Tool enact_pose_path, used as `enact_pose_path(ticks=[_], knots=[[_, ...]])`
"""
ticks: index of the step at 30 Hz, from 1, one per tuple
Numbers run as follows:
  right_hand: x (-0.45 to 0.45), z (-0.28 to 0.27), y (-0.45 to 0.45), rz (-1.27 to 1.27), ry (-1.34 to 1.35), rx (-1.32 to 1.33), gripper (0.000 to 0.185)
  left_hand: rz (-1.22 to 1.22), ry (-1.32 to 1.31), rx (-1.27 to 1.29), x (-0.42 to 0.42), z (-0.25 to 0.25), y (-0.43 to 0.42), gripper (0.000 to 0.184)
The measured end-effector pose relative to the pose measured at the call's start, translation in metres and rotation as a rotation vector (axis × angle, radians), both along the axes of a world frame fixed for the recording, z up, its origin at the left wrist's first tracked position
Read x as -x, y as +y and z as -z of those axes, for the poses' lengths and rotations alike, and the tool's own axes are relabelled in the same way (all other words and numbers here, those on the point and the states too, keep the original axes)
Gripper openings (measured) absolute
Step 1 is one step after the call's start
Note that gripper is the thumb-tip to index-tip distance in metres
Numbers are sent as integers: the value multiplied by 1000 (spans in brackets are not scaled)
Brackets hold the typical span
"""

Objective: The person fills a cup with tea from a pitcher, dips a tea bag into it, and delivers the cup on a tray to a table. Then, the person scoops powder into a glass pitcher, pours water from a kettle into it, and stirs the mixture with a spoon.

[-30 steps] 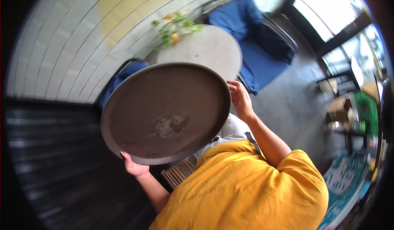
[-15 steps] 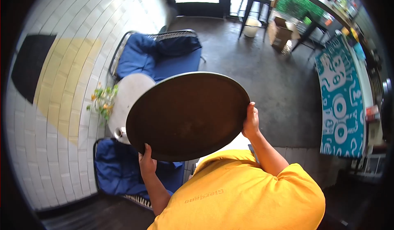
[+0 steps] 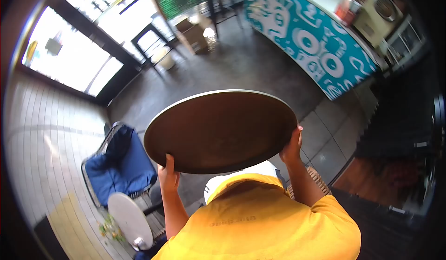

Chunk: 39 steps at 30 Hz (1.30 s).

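A large round dark brown tray (image 3: 220,132) with a pale rim is held level in front of my yellow shirt. My left hand (image 3: 169,172) grips its lower left edge, thumb on top, the other fingers mostly hidden. At the right edge, my right hand (image 3: 292,146) is closed on the rim. Nothing lies on the tray.
A blue cushioned chair (image 3: 121,165) and a small round table (image 3: 129,220) with a plant (image 3: 109,228) stand at the left. A teal patterned counter (image 3: 309,39) is at the upper right. Stools and a cardboard box (image 3: 191,36) are farther back.
The view has swung right, so the chair and table have shifted to the lower left and the counter is nearer the middle. The tray, still in both hands, appears flatter.
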State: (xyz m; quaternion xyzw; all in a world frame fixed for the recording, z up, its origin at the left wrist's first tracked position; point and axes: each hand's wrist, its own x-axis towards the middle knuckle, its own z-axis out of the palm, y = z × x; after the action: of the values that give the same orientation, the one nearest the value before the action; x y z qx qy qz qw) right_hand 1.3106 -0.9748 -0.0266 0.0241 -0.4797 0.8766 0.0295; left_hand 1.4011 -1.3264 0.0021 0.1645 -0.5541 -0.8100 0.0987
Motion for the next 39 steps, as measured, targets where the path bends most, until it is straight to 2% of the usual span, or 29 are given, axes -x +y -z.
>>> enact_pose_path(ticks=[1, 2, 6, 8, 12, 13, 15, 17, 21, 23, 25, 27, 30, 34, 37, 39], knots=[[7, -4, 29, 75, 2, -15, 74, 59, 5, 69, 30, -5, 25, 60], [10, 4, 60, 62, -34, 4, 77, 103, 31, -21, 58, -11, 51, 52], [22, -6, 124, 352, -24, -24, 83, 227, -8, -60, 141, -10, 126, 51], [35, -18, 139, 594, 54, -106, 81, 382, -4, -62, 179, 1, 149, 59], [29, 28, 205, 695, 18, -227, 74, 568, -32, -78, 256, 5, 223, 57], [27, 55, 220, 793, 6, -223, 70, 615, -63, -54, 278, 11, 238, 54], [36, 63, 240, 939, -12, -222, 66, 712, -95, -27, 323, 19, 273, 52], [57, 39, 259, 1112, -17, -34, 60, 822, -86, -37, 367, 23, 317, 48], [92, 22, 309, 1227, -30, -11, 57, 974, -24, -59, 447, 4, 422, 44], [107, 0, 321, 1364, -154, 41, 77, 1011, -81, -145, 475, -8, 463, 45], [117, -1, 347, 1324, -58, 79, 77, 1068, -80, -170, 507, -15, 505, 44], [123, -2, 362, 1366, -26, 33, 76, 1208, -176, -169, 528, -30, 542, 43], [126, -11, 392, 1406, 38, 41, 74, 1290, -155, -116, 537, -38, 607, 43], [116, 7, 449, 1568, 61, 64, 71, 1434, -74, -52, 539, -33, 706, 42], [111, 1, 512, 1637, 86, 128, 66, 1451, -6, 31, 527, -30, 783, 41], [96, 18, 569, 1660, 76, 133, 66, 1415, 3, 44, 509, -29, 835, 41]])
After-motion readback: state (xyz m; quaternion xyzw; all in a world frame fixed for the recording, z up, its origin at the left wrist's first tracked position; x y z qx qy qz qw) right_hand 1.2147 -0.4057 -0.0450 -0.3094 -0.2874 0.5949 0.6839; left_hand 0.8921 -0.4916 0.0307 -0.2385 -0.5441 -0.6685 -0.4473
